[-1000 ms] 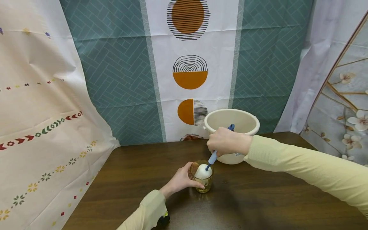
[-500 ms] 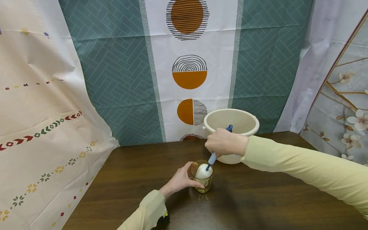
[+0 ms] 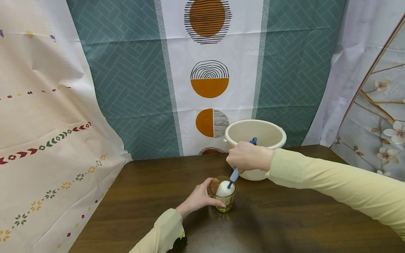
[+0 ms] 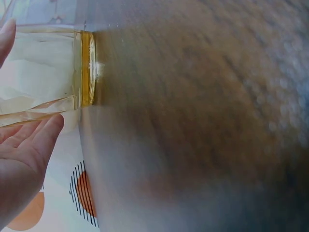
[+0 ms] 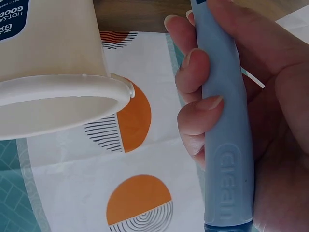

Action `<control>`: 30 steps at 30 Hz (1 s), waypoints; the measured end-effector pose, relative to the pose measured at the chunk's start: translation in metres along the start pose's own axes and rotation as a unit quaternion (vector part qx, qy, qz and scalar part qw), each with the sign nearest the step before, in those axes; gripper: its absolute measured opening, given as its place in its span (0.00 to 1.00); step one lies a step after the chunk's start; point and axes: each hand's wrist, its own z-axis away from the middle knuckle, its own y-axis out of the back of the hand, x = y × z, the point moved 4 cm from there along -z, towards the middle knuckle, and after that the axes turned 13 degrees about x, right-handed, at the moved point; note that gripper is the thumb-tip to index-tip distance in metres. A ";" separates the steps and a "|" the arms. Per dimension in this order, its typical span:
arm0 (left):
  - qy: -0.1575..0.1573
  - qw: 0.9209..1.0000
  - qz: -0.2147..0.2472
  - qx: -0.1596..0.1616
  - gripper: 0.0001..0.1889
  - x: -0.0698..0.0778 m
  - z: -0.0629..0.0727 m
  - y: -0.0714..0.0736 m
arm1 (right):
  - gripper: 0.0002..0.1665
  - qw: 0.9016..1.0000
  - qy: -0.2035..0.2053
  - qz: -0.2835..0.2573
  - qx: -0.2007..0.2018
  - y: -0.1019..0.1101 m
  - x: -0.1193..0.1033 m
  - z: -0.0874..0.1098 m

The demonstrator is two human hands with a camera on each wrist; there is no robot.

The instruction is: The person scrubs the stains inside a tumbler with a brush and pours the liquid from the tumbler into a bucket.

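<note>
An amber-tinted clear glass (image 3: 225, 208) stands upright on the table in front of me. My left hand (image 3: 201, 197) grips it from the left, thumb on the near side and fingers behind. Inside the glass sits the white sponge head (image 3: 223, 190) of a cup-cleaning brush, also visible through the glass wall (image 4: 87, 72) in the left wrist view. Above it, my right hand (image 3: 248, 155) holds the brush's light blue handle (image 3: 234, 174), slanted up and to the right. In the right wrist view, fingers curl around that handle (image 5: 224, 125), which bears raised lettering.
Behind the right hand stands a cream-white bucket (image 3: 238, 133), with a dark blue label (image 5: 12, 19) in the right wrist view. Brown wooden table (image 3: 152, 189) surrounds the glass. Patterned cloths (image 3: 126, 88) hang at the back and sides.
Against one second ago, my right hand and the brush have shifted slightly left, the sponge head staying inside the glass. My left hand keeps the same grip on the glass.
</note>
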 end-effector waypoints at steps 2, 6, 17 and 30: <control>0.000 1.000 0.005 -0.002 0.37 0.000 0.000 0.000 | 0.22 1.000 -0.005 -0.014 -0.008 0.000 0.001 0.000; 0.000 1.000 0.009 -0.003 0.37 0.000 -0.001 0.000 | 0.19 0.999 -0.011 -0.033 -0.021 -0.001 0.002 0.001; 0.003 1.000 -0.008 -0.001 0.38 0.000 -0.001 0.000 | 0.17 0.999 -0.009 -0.049 -0.016 -0.002 0.004 0.003; -0.005 1.000 -0.014 0.004 0.36 -0.001 -0.001 0.000 | 0.13 0.997 0.045 0.041 0.047 -0.001 0.000 0.003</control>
